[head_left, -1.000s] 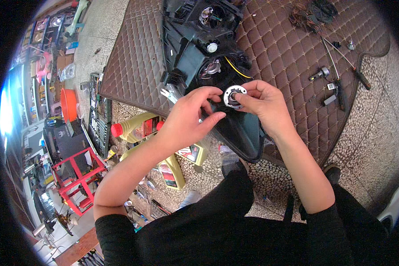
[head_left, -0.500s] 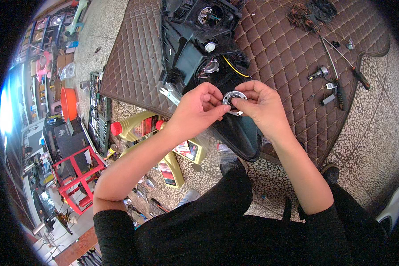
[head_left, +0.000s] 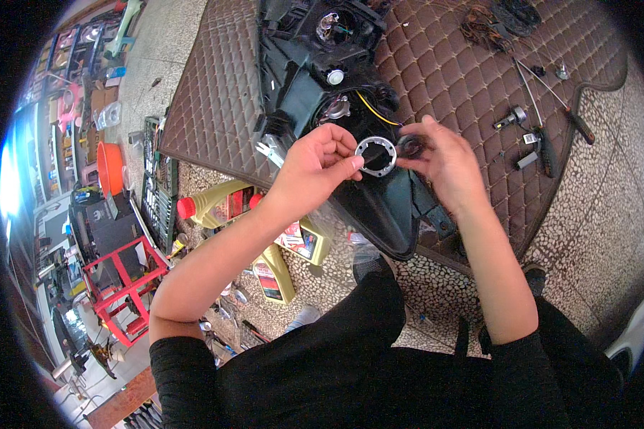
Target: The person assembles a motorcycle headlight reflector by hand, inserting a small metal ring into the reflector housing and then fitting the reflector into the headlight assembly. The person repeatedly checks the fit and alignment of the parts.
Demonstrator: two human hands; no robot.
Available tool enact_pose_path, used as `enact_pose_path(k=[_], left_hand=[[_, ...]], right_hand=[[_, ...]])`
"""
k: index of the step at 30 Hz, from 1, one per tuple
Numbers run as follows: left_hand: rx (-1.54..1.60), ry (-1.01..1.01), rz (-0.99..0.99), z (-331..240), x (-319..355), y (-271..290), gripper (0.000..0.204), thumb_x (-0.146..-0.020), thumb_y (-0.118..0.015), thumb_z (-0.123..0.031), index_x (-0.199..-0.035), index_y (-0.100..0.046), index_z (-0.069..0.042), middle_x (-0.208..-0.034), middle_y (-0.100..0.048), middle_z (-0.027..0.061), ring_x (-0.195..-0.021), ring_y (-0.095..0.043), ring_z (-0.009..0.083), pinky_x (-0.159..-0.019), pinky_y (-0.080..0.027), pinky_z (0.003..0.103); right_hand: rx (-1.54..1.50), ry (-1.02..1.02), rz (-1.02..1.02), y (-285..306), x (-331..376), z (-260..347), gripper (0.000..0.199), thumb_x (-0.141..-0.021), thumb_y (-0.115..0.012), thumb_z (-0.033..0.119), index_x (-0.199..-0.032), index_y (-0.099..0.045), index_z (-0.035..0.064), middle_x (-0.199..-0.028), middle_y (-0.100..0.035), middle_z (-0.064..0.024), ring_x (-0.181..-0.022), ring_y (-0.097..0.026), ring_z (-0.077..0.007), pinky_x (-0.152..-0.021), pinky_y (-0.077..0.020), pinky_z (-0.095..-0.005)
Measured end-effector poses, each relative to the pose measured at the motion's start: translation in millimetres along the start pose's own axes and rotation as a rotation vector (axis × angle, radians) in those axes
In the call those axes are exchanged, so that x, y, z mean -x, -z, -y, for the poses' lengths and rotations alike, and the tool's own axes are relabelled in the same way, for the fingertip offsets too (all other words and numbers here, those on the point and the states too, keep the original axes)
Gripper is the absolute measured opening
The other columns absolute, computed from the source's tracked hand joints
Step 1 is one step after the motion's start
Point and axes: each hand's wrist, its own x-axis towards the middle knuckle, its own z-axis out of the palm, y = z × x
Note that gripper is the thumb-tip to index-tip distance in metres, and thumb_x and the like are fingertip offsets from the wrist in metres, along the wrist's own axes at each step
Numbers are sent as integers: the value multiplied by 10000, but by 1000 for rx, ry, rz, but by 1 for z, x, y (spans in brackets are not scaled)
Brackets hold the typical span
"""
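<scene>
Head view: left hand (head_left: 320, 163) thumb and fingers pinching silver ring (head_left: 393, 156) just above frame centre, right hand (head_left: 452, 170) gripping small dark round part (head_left: 410, 146) just right, black lamp housing (head_left: 298, 89) behind, upper centre.

Bottle labels (head_left: 270, 282), seemingly illegible

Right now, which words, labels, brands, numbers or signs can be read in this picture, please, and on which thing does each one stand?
None can be read clearly enough to quote.
Yellow bottle with red cap: printed label, too small to read.
Lower yellow bottle: label, also too small.
White tag near the screwdriver: dark marks, unreadable.
Silver ring in the left hand: no lettering visible.
</scene>
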Motion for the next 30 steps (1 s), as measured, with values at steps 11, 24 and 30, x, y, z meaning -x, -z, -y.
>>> enact_pose_path(k=[11, 24, 30], left_hand=[[42, 71, -65, 7, 3, 11, 130, -993, -658, -59, -1090, -581, -22, -945, -701, 56, -839, -711, 137, -756, -556, 257], [-64, 29, -109, 5, 3, 9, 151, -990, -639, -21, -1121, -564, -10, -938, -689, 55, -803, -700, 119, -669, -536, 247], [-197, 30, -190, -1, 9, 7, 161, -971, -655, -3, -1111, -576, 12, -907, -693, 63, -704, -676, 100, -594, -509, 238]], right_hand=[[923, 200, -458, 107, -38, -14, 238, -916, -726, 68, -1139, -721, -16, -985, -740, -108, -849, -706, -168, -738, -593, -308], [1095, 353, -482, 101, -33, -27, 225, -833, -789, 134, -1025, -765, 21, -993, -758, -161, -907, -734, -286, -862, -559, -375], [1365, 543, -562, 77, -23, -15, 269, -817, -789, 146, -1048, -721, 27, -998, -696, -165, -874, -694, -353, -846, -553, -433]])
